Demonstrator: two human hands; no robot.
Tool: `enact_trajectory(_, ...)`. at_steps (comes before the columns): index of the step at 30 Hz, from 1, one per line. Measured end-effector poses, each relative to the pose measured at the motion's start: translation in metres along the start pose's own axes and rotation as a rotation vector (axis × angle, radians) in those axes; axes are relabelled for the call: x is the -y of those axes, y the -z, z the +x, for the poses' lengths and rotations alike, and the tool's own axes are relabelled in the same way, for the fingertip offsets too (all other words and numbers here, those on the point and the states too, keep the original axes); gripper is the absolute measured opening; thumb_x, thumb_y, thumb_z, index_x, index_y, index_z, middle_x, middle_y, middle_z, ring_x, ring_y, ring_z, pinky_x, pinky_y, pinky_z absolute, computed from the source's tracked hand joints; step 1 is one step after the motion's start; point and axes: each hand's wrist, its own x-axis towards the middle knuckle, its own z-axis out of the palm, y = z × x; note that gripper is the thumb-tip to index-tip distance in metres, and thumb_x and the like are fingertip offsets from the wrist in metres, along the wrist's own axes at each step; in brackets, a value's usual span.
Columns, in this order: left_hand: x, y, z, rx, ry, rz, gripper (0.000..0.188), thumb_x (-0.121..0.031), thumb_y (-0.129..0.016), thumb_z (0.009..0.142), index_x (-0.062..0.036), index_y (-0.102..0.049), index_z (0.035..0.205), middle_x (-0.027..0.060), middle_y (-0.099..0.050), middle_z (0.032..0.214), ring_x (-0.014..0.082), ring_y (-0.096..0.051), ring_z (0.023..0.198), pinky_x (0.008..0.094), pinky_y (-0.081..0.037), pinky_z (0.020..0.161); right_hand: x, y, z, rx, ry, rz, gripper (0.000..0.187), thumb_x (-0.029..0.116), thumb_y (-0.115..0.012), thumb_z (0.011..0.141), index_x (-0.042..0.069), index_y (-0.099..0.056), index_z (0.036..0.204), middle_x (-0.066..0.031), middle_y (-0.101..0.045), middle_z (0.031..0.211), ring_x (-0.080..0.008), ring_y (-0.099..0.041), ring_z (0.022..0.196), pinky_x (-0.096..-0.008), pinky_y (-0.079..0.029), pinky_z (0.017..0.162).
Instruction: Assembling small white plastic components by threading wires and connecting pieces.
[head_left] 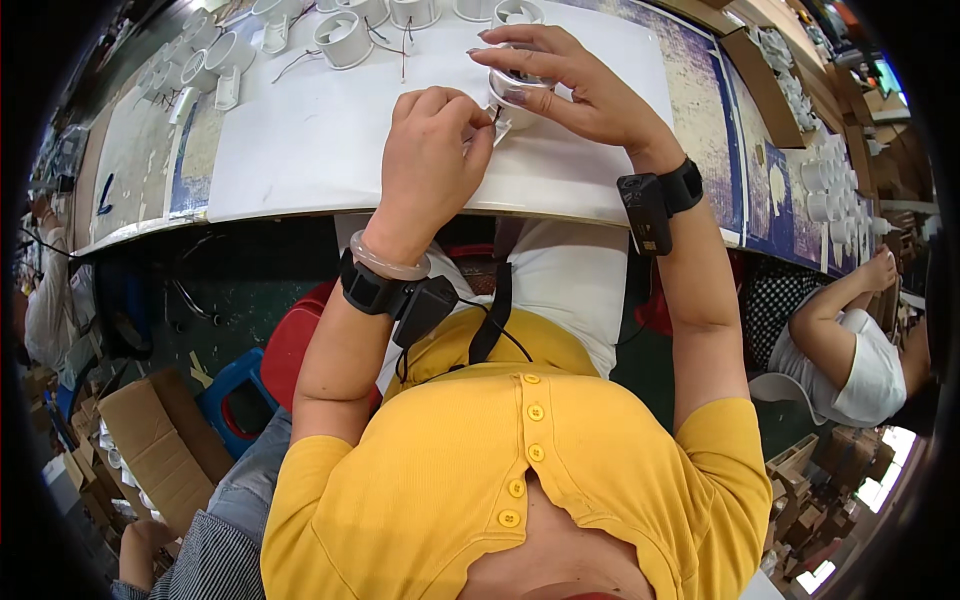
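A white round housing point(518, 118), short and cup-like, stands beneath the spread fingers and thumb of my right grip point(600, 95). Its open end faces up, and my fingers cover part of the mouth and the rim. On the side toward my left grip point(435, 150), a white tab point(501, 131) juts out low, ending near those bent fingertips. A short bit of thin dark wire point(497, 114) shows there, too small to tell how I hold it.
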Motion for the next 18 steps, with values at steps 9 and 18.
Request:
enact_trajectory(9,-0.002,0.004,0.000,-0.015,0.037,0.061,0.009,-0.013,-0.071,0.076,-0.0073,-0.065,0.079,0.0059,-0.062,0.092,0.0281,-0.055,0.091,0.0362,-0.046,0.079,-0.006,-0.011,-0.005,-0.171,0.021,0.277,0.039,0.017,-0.055,0.091,0.011,-0.056,0.129,-0.0096,-0.051,0.131,-0.0253,-0.048,0.122,-0.0347,-0.040,0.101)
enact_trajectory(18,0.002,0.006,0.004,0.061,0.090,-0.018,0.008,-0.012,-0.071,0.077,-0.0069,-0.065,0.080,0.0073,-0.061,0.093,0.0271,-0.054,0.090,0.0350,-0.045,0.079,-0.011,-0.015,-0.004,-0.219,0.030,0.273,0.036,0.016,-0.057,0.090,0.012,-0.059,0.126,-0.0092,-0.053,0.129,-0.0240,-0.049,0.121,-0.0342,-0.042,0.099)
